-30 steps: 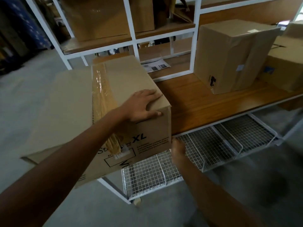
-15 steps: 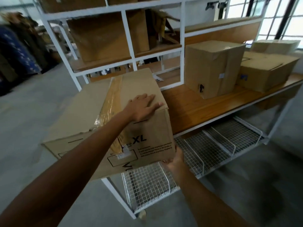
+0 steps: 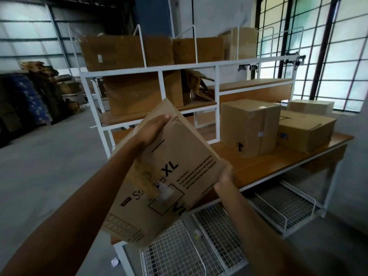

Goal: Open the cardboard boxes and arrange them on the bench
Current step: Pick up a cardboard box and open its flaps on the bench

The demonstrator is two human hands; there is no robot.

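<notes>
A brown cardboard box [image 3: 169,176] printed "XL" is tilted up on one corner in front of me, its printed side facing me and brown tape running down it. My left hand [image 3: 153,126] lies with straight fingers along its upper edge. At the box's right corner, my right hand [image 3: 225,176] grips from beside and behind. The box hangs over the left end of the wooden bench [image 3: 258,166]. A tall sealed box [image 3: 249,126], a lower wide box [image 3: 304,132] and a small box [image 3: 310,106] stand on the bench to the right.
White wire shelves [image 3: 219,236] run under the bench. Behind it a white metal rack [image 3: 217,66] holds more cardboard boxes [image 3: 123,52] on its upper levels. Grey concrete floor [image 3: 49,156] spreads to the left, with stacked goods against the far wall. Barred windows fill the right side.
The box has swung up from lying flat to standing on a corner with its printed side toward me. My left hand rose with its top edge; my right hand moved to its right corner.
</notes>
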